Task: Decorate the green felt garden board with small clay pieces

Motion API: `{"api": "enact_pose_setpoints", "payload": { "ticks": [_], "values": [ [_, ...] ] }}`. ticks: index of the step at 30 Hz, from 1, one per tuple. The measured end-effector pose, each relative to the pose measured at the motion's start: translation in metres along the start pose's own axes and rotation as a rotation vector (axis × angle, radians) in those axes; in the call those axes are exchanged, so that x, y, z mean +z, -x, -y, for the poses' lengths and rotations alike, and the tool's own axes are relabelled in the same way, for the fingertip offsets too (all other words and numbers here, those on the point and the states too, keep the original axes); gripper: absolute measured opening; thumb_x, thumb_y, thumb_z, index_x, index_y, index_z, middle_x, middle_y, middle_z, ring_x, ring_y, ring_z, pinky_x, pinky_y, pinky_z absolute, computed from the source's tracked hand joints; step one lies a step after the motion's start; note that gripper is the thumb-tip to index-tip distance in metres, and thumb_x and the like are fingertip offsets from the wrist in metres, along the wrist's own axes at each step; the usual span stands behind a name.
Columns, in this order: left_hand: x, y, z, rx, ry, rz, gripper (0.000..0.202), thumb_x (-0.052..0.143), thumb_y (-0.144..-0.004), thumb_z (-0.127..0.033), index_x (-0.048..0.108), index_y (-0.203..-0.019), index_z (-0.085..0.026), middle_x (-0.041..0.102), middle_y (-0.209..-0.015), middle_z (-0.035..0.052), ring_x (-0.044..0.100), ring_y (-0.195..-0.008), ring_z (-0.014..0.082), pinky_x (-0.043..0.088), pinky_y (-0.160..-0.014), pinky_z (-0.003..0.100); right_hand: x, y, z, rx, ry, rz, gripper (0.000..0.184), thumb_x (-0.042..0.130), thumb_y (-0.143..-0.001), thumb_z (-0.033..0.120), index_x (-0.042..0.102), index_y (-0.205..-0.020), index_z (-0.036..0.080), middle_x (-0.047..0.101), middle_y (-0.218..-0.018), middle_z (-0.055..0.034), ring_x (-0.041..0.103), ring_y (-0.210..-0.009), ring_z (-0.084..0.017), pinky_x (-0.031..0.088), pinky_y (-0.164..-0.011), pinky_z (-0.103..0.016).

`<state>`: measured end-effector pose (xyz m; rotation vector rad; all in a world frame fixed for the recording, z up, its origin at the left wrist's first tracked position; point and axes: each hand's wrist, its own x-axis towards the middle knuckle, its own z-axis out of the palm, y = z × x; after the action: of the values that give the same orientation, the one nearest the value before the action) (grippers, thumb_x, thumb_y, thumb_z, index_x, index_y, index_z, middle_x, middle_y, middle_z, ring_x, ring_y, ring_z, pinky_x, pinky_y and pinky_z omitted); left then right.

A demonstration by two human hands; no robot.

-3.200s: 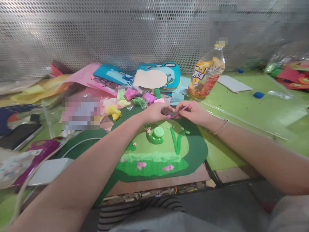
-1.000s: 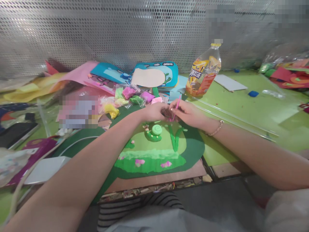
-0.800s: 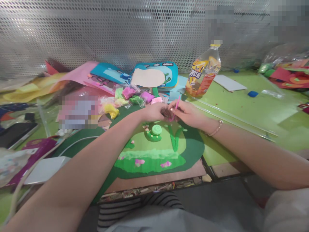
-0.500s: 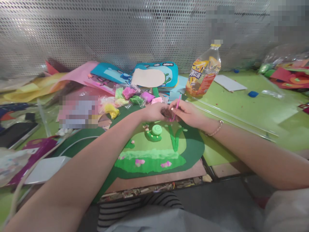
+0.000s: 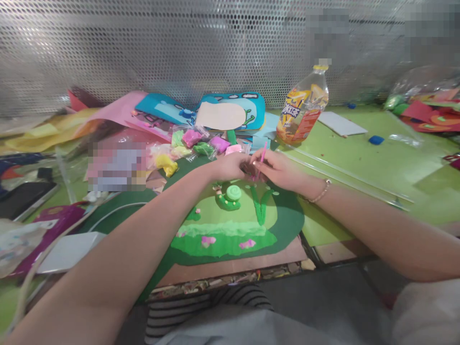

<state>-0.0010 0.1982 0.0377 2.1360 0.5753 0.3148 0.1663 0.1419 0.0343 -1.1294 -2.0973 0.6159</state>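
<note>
My right hand [image 5: 276,167] pinches a thin pink stick-like tool [image 5: 263,155], held nearly upright with its lower end down by the picture. Against it rests my left hand [image 5: 232,166], its fingers curled in and mostly hidden, so what they grip is unclear. Both hands are over the top of a dark green board [image 5: 293,225] with a light green middle. On that board are a green clay snail [image 5: 233,194], a green clay leaf shape [image 5: 261,208] and a grass strip [image 5: 223,244] dotted with pink flowers.
Behind my hands lie bags of coloured clay [image 5: 192,138] and blue picture boards [image 5: 258,103]. A drink bottle [image 5: 302,112] stands back right, near clear rods [image 5: 352,179]. To the left are a phone [image 5: 27,199], a white box [image 5: 70,251] and a cable [image 5: 53,244].
The pink tool has shifted very slightly left and down with my right fingers. My left hand stays almost in place, and the other things have not moved.
</note>
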Motion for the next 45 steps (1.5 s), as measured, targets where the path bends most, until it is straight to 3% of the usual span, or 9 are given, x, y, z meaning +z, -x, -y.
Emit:
{"api": "enact_pose_setpoints", "payload": {
  "ticks": [19, 37, 45],
  "values": [
    [-0.0018, 0.0015, 0.0002, 0.007, -0.017, 0.009, 0.020, 0.064, -0.066, -0.014, 0.064, -0.086, -0.011, 0.069, -0.085, 0.0056, 0.063, -0.081, 0.0152, 0.049, -0.076, 0.028, 0.0010, -0.0008, 0.0091, 0.161, -0.135, -0.018, 0.003, 0.048, -0.083, 0.020, 0.046, -0.080, 0.021, 0.058, -0.058, 0.0038, 0.060, -0.048, -0.012, 0.048, -0.047, -0.024],
    [-0.0011, 0.0005, 0.0064, 0.014, -0.024, -0.021, 0.022, 0.065, -0.065, -0.017, 0.063, -0.086, -0.011, 0.068, -0.084, 0.0045, 0.062, -0.079, 0.0153, 0.049, -0.071, 0.026, -0.0007, 0.0001, 0.0032, 0.116, -0.179, 0.000, 0.003, 0.046, -0.085, 0.019, 0.047, -0.083, 0.020, 0.058, -0.059, 0.0031, 0.059, -0.049, -0.012, 0.048, -0.046, -0.024],
    [-0.0020, 0.0001, 0.0037, -0.008, -0.076, -0.036, 0.022, 0.066, -0.064, -0.018, 0.064, -0.086, -0.011, 0.067, -0.083, 0.0032, 0.062, -0.077, 0.0143, 0.047, -0.069, 0.025, 0.0001, 0.0002, 0.0064, -0.016, 0.049, -0.030, 0.005, 0.044, -0.086, 0.020, 0.048, -0.083, 0.019, 0.057, -0.063, 0.0021, 0.056, -0.050, -0.011, 0.042, -0.049, -0.024]
  ]
}}
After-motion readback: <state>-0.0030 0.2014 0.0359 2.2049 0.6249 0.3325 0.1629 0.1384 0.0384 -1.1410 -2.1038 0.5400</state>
